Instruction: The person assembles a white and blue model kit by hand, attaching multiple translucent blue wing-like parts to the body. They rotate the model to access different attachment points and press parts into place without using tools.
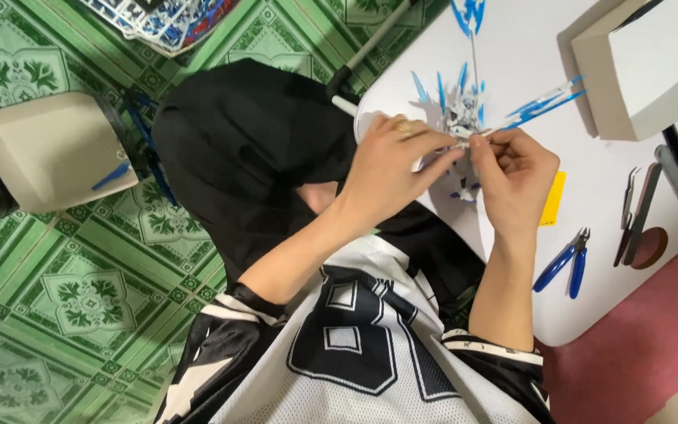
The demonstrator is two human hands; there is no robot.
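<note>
Over white table (527, 47), model figure (461, 118) between both hands' fingertips (464, 149).

Both hands, left hand (390, 169) and right hand (512, 177), pinch a white-and-blue model figure (461, 118) over the white table (527, 55).

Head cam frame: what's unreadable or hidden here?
- Small white-and-blue plastic model figure: its middle is covered by the left hand and right hand.
- The part pinched at the fingertips: too small to identify.
- White box: cut off by the top and right edges.
- Parts frames: cut off by the top edge.
</note>
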